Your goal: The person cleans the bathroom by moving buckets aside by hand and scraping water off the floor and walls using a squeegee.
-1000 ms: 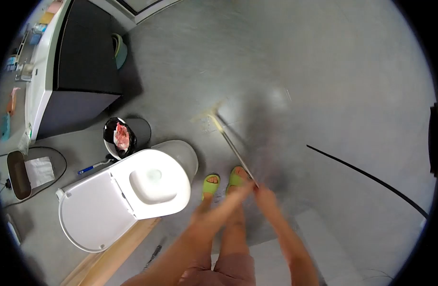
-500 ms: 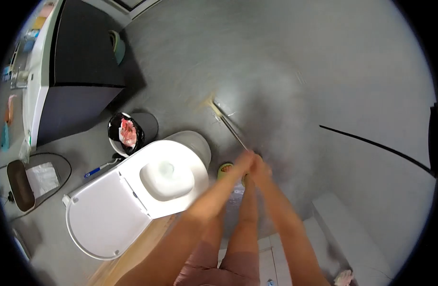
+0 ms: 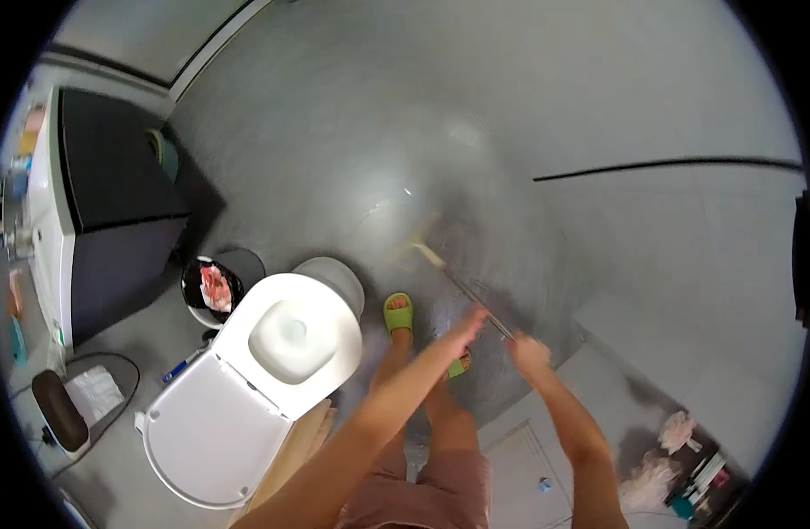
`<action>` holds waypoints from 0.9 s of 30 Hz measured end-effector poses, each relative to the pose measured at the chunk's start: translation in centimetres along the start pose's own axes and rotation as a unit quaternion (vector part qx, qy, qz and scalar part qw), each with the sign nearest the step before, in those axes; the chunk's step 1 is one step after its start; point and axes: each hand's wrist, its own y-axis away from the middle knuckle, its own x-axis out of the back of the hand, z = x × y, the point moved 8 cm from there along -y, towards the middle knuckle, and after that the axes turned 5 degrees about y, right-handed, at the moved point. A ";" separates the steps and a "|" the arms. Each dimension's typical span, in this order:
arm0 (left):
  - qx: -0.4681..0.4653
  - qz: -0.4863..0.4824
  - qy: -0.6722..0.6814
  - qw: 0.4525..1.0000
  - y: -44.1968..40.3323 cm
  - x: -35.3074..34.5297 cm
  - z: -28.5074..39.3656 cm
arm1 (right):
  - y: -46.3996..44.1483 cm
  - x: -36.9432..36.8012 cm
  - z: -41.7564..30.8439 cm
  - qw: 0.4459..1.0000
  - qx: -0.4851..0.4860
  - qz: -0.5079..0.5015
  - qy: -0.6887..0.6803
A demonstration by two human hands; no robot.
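My left hand is closed around the thin metal handle of a long-handled floor tool. Behind it, farther up the handle, my right hand grips the same tool near its end. The pale yellow head rests on the grey floor ahead of my feet. Motion blurs that head, so I cannot tell whether it is a brush or a squeegee. Green slippers are on my feet, just short of the tool's head.
On the left stands a white toilet with its lid up. Beside it are a black-lined bin with crumpled paper, a blue-handled brush and a dark cabinet. A black hose or cord crosses the right side.
My hands have spread apart along the handle, the right one going back to the right. The tool's head has come closer to my feet. My view has turned somewhat.
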 end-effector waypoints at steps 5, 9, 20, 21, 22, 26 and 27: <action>-0.078 0.125 0.091 0.985 -5.1 8.3 2.9 | -11.4 1.4 -12.8 0.979 0.060 0.053 -0.185; -0.097 0.162 0.085 0.978 -5.5 9.2 2.3 | -13.1 -2.4 -10.9 0.982 0.009 -0.011 -0.190; 0.135 0.042 -0.150 0.979 -5.5 -8.1 -22.3 | 14.7 -29.0 25.7 0.961 -0.237 -0.076 -0.116; 0.137 0.038 -0.159 0.977 -4.8 -10.0 -23.5 | 18.1 -29.3 27.1 0.951 -0.259 -0.111 -0.126; 0.126 0.040 -0.192 0.972 -3.6 -11.9 -24.1 | 21.9 -28.3 28.1 0.939 -0.278 -0.146 -0.136; 0.145 0.014 -0.255 0.956 -2.0 -15.8 -26.7 | 28.3 -26.5 29.8 0.925 -0.307 -0.158 -0.156; 0.162 0.003 -0.273 0.948 -2.0 -16.3 -26.7 | 28.5 -25.5 29.5 0.931 -0.297 -0.144 -0.154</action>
